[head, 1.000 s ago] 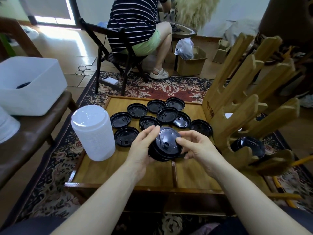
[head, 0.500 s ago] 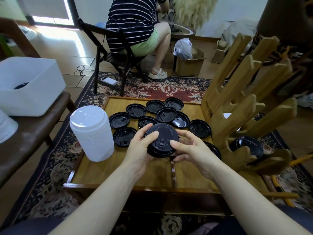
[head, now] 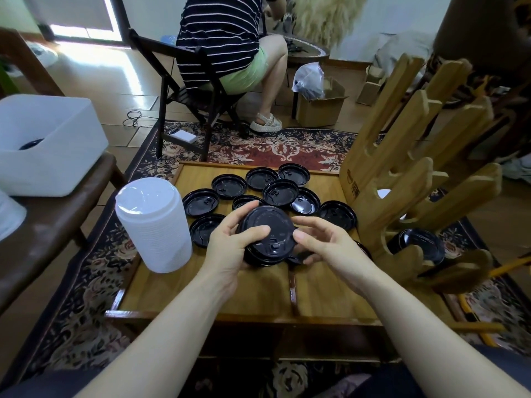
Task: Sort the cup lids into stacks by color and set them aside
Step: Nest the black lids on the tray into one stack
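Stack of black lids (head: 265, 235): held above counter (head: 201, 285), left hand (head: 230, 248) fingers curled round it, thumb on top. Right hand (head: 324, 248) fingers relaxed beside rim, grasping nothing. Advice: square edges before adding loose black lids (head: 280, 192); white stack (head: 153, 225) stands left.

A low wooden table (head: 207, 285) with a raised rim and a golden-brown top stands on a dark floral-patterned rug (head: 86, 282). On the table, left of the fingers (head: 253, 231), stands a tall stack of white plastic cup lids (head: 153, 224). Beyond the fingertips, about ten loose black plastic cup lids (head: 280, 192) lie flat, undersides up, some overlapping. To the right of the fingers, a light wooden slotted lid rack (head: 402, 179) rests at the table's right edge, with a black lid (head: 415, 244) in a lower slot.
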A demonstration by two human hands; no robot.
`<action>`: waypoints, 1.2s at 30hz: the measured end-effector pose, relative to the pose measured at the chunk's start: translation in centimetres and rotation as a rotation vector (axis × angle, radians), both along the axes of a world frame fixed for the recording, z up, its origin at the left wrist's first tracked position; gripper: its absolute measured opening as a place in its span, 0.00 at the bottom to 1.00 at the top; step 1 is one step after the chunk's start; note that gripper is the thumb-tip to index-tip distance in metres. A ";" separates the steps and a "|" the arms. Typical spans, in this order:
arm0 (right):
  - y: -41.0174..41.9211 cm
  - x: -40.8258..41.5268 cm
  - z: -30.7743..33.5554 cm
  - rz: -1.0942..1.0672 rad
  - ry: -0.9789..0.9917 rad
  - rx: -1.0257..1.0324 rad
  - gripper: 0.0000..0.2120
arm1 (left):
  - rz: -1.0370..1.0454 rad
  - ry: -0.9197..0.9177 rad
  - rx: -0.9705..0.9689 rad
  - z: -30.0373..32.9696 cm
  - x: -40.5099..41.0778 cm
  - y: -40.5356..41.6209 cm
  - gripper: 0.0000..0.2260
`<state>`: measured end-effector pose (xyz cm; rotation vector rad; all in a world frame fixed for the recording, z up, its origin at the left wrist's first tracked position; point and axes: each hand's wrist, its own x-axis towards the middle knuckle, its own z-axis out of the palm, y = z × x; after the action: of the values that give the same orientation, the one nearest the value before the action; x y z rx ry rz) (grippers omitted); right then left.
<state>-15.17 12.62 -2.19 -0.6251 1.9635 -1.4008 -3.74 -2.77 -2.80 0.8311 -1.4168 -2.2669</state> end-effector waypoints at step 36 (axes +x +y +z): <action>0.5 0.2 2.6 -0.253 -0.497 -0.280 0.12 | 0.041 -0.030 0.106 0.0 -0.3 0.9 0.15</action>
<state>-15.01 13.15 0.42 -0.1200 1.4986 -1.8015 -4.05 -1.89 -2.84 0.9217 -1.2894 -2.3242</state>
